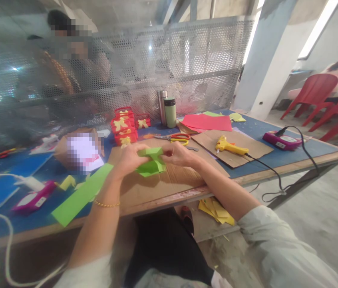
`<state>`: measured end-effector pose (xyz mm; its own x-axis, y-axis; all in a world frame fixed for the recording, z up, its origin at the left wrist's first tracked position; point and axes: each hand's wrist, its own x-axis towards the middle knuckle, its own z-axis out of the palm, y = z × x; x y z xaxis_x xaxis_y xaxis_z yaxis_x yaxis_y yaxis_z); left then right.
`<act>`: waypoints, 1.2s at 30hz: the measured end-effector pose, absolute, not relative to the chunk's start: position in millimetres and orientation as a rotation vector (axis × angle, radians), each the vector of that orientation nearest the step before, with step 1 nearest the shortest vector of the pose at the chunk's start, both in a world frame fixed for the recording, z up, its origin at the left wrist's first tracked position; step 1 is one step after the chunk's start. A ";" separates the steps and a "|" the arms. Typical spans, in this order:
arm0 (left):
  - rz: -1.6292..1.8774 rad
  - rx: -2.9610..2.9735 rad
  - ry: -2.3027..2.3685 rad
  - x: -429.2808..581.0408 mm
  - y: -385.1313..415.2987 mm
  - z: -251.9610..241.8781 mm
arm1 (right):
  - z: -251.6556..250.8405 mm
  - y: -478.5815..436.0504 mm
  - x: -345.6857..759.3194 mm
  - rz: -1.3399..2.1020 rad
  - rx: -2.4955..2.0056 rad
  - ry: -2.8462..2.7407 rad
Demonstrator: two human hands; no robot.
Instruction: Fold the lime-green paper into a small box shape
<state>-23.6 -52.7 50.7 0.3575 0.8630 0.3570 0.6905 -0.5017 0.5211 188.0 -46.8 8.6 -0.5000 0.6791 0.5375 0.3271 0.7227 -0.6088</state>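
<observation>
Between my two hands is a folded piece of green paper (151, 168), shaped like a small open box, held just above a cardboard sheet (145, 190). My left hand (131, 159) pinches its left side, and my right hand (177, 154) grips the right edge with bent fingers. The fingertips are partly hidden behind the paper. A long green paper strip (82, 196) lies to the left, partly behind my left forearm. Beyond my hands rest scissors (178, 138) with red and yellow handles.
Small red boxes with yellow bows (124, 126) are stacked at the back, near a green tumbler (170, 112) and a steel flask (162, 106). A yellow glue gun (230, 147) lies right on cardboard, its cord trailing off the edge. Purple power strips (283, 141) sit at both sides.
</observation>
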 end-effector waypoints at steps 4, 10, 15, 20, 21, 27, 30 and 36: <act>0.894 2.384 1.357 -26.2 -48.2 47.4 | 7.5 -45.8 189.0 0.545 -0.750 -2.128; 0.892 2.372 1.319 -26.8 -46.0 47.1 | 6.3 -46.0 189.0 0.526 -0.764 -2.137; 0.814 2.314 1.268 -26.9 -47.6 48.7 | 6.7 -45.7 188.7 0.560 -0.777 -2.138; 0.828 2.363 1.312 -26.6 -47.4 49.8 | 5.1 -45.0 188.3 0.599 -0.780 -2.134; 0.835 2.374 1.316 -26.1 -47.2 49.8 | 4.9 -44.9 188.4 0.609 -0.777 -2.127; 0.846 2.169 1.332 -22.4 -51.0 50.5 | 8.4 -44.9 193.7 0.811 -0.781 -2.098; 0.905 1.944 1.446 -20.5 -55.6 53.0 | 10.5 -43.7 198.0 0.890 -0.765 -2.101; 1.065 1.696 1.471 -21.0 -42.2 39.0 | 3.6 -39.5 196.7 0.945 -0.677 -2.015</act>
<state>-21.0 -42.2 39.0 0.0424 0.9857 0.1631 0.4626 -0.1641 0.8713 196.7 -39.5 3.6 -0.5429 0.7206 0.4312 0.1294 0.5791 -0.8049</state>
